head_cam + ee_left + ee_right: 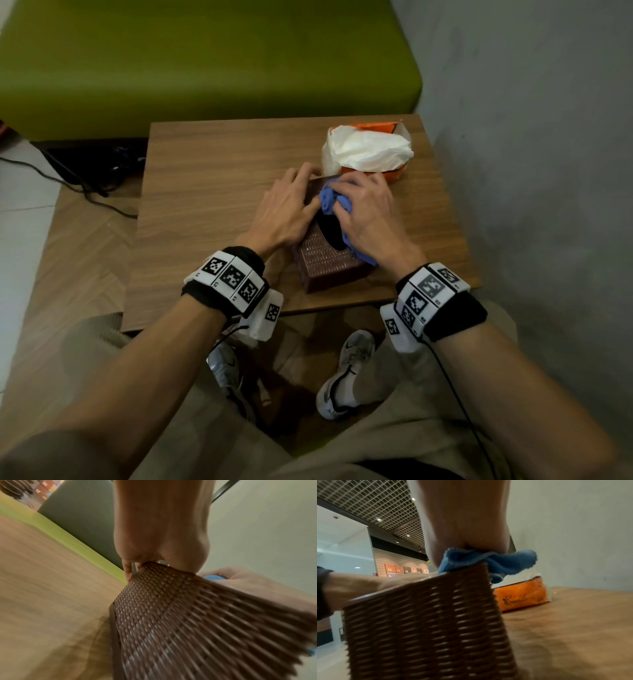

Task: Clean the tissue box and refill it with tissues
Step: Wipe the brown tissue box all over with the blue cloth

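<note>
From the head camera, a brown woven tissue box (pixel 325 263) sits on the near right part of a wooden table (pixel 212 178), its oval opening facing up. The left hand (pixel 284 209) lies along the box's left side, fingers spread and bent over its far top edge, bracing it. The right hand (pixel 370 219) presses a bunched blue cloth (pixel 330 198) onto the top of the box, fingers curled over the cloth; a tail of the cloth hangs out by the wrist at the box's right edge. Just beyond the box stands an orange tissue pack (pixel 390 173), torn open, with white tissues (pixel 366 150) billowing out of it. A green bench (pixel 205 61) runs behind the table.

From the left wrist, the palm sits against the box's woven wall (pixel 188 615) and a fingertip (pixel 127 570) hooks round its far corner — the other fingers are hidden behind the palm. A sliver of blue cloth shows under the right hand beyond.

From the right wrist, the heel of the hand bears down on the cloth (pixel 496 561), which is squeezed against the box's top edge and spills over the corner. The fingers themselves are out of sight here. The orange pack (pixel 520 596) stands just behind the box — whether the two touch I cannot tell.
</note>
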A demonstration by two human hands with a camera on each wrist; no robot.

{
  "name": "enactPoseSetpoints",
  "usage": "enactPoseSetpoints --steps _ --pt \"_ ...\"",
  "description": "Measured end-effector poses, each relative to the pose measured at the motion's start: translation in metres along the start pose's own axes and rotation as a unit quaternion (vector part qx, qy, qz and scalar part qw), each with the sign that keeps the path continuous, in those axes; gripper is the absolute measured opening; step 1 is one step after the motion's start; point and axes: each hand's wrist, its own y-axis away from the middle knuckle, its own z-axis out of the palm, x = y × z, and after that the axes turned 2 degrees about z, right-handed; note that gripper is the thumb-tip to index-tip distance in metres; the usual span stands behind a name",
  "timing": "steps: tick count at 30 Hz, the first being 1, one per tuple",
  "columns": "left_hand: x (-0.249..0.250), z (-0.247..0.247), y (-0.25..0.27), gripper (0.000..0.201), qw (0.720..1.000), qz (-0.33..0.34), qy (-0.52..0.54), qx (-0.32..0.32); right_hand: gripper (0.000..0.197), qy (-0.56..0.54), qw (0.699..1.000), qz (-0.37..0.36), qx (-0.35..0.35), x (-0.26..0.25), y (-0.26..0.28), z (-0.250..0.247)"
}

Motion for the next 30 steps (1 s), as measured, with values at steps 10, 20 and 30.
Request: enactPoseSetpoints --steps 10,20,30 --pt "-0.001 0.002 -0.001 0.033 0.999 0.009 -0.03 -0.004 0.032 0.011 1.0 0.011 0.001 0.002 0.005 0.001" --pt "0.007 -0.001 0.008 0.03 0.997 -0.003 -0.08 0.006 0.029 0.016 1.0 0.014 0.006 0.001 0.008 -0.003" --pt "0.003 -0.019 -0.002 0.053 0.963 0.074 -0.228 -0.125 0.025 0.008 0.999 -0.05 0.011 0.011 0.027 -0.007"
